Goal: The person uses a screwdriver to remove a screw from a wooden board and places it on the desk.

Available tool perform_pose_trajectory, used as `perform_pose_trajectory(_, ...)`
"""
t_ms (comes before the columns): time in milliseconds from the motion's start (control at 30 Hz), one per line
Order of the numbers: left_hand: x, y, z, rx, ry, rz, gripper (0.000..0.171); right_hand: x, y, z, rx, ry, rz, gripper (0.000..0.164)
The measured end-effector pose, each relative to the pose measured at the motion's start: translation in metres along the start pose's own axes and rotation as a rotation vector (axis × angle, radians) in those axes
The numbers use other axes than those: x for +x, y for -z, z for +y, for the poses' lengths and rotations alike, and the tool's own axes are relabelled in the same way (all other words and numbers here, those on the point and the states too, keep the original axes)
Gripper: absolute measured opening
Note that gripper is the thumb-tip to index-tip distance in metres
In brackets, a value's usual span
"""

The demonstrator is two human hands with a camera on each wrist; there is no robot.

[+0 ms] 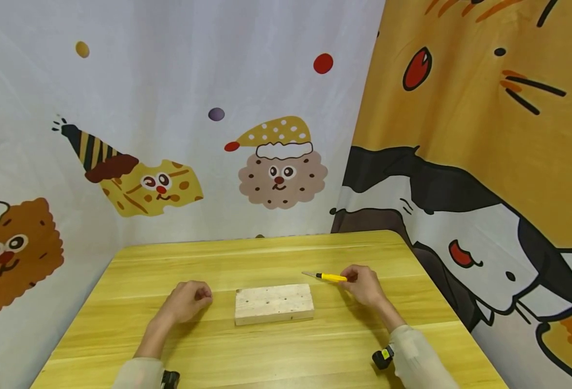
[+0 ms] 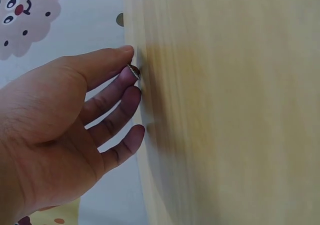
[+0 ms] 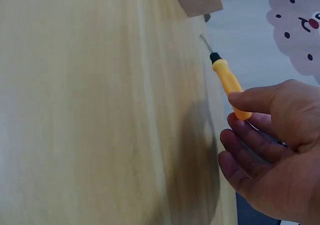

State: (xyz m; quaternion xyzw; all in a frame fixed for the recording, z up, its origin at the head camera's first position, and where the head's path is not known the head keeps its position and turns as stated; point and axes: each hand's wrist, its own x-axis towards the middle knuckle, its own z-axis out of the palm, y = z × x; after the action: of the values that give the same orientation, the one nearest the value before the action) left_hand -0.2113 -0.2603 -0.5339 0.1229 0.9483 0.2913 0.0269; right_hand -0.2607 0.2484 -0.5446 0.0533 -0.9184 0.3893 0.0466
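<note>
On the left of the table, my left hand (image 1: 188, 301) is held low with its fingers curled. In the left wrist view, its thumb and forefinger pinch a small threaded metal screw (image 2: 134, 71), mostly covered by the fingertips. My right hand (image 1: 363, 283) holds a small screwdriver (image 1: 333, 277) by the end of its yellow handle, between thumb and fingers. The screwdriver's black collar and thin metal shaft point left. Between the hands lies a pale wooden block (image 1: 273, 303) with several small holes in its top face.
The wood-grain table (image 1: 286, 356) has rounded far corners. Behind it hangs a white curtain (image 1: 169, 81) with cartoon prints, and an orange cartoon cloth (image 1: 461, 119) hangs at the right. Small black cameras (image 1: 383, 356) are strapped at the wrists.
</note>
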Motion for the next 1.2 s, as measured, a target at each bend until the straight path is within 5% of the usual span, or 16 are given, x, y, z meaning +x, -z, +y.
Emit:
perform_pose_trajectory(400, -0.003, 0.000, -0.003, -0.012, 0.026, -0.016, 0.013, 0.003, -0.004, 0.010, -0.083, 0.015, -0.083, 0.012)
perform_pose_trajectory(1000, -0.006, 0.004, -0.009, -0.067, -0.024, -0.042, 0.005, 0.003, -0.002, 0.010, -0.065, 0.013, -0.123, 0.026)
perform_pose_trajectory(1200, -0.011, 0.014, -0.019, -0.121, -0.070, -0.040, 0.033, -0.001, 0.008, 0.012, -0.031, 0.070, -0.172, 0.044)
